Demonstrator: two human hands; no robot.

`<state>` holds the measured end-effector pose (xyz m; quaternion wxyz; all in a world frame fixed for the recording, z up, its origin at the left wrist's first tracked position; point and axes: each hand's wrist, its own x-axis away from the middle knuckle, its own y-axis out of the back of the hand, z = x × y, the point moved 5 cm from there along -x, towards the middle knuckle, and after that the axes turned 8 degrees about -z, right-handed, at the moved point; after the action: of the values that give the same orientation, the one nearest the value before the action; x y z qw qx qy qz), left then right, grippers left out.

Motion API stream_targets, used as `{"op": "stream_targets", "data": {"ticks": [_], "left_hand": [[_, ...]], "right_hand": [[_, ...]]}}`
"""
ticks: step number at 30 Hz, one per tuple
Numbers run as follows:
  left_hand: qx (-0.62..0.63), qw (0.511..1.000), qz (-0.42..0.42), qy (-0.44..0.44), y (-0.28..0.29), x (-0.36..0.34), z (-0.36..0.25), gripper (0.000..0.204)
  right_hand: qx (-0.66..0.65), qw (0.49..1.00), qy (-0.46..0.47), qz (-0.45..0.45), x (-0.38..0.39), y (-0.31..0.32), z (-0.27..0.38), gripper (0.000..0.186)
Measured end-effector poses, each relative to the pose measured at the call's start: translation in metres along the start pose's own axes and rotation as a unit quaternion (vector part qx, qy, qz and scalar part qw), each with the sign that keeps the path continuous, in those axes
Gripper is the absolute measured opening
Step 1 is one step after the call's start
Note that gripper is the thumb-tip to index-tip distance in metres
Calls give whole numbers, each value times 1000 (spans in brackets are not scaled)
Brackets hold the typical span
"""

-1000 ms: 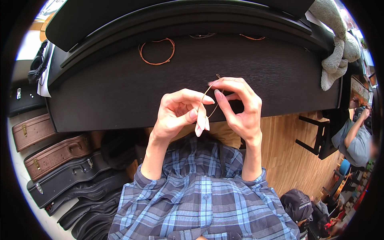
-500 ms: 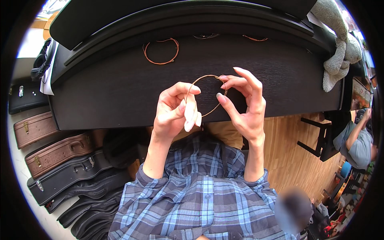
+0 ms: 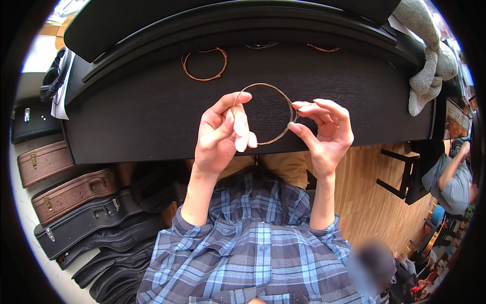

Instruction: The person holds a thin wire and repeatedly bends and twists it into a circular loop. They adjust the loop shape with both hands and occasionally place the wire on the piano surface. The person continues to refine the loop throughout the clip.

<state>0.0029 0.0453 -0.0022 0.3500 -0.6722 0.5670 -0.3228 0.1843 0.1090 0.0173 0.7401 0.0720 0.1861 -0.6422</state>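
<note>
My left hand (image 3: 217,137) holds the left side of a thin gold coiled string (image 3: 266,83) between its fingers, above the black wooden surface (image 3: 121,126). My right hand (image 3: 326,129) pinches the coil's right side between thumb and fingertips. The ring stands open between my hands. Behind them on the surface lie an orange coiled string (image 3: 225,63), a thin silvery string (image 3: 260,46) near the back ledge and a short orange length of string (image 3: 322,48) to its right.
A grey plush toy (image 3: 420,96) hangs at the right end, black headphones (image 3: 50,76) at the left. Brown (image 3: 71,195) and black instrument cases (image 3: 81,228) stand at lower left. A person in grey (image 3: 448,185) is at far right, near a black stand (image 3: 400,172) on the wooden floor.
The gold string has spread into a wider, rounder ring and moved slightly up. My right hand has shifted right with it; my left hand has risen slightly.
</note>
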Motion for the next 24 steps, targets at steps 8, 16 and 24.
{"op": "stream_targets", "data": {"ticks": [8,16,24], "left_hand": [[-60,998,22,-6,-3,-5,3,47],[-192,979,43,-59,-11,-6,6,42],[-184,982,-23,-27,-10,-3,5,40]], "right_hand": [[-7,1000,-2,-10,2,3,1,45],[1,997,-55,-48,-2,2,-3,36],[-55,997,-63,-5,0,0,-3,32]]}}
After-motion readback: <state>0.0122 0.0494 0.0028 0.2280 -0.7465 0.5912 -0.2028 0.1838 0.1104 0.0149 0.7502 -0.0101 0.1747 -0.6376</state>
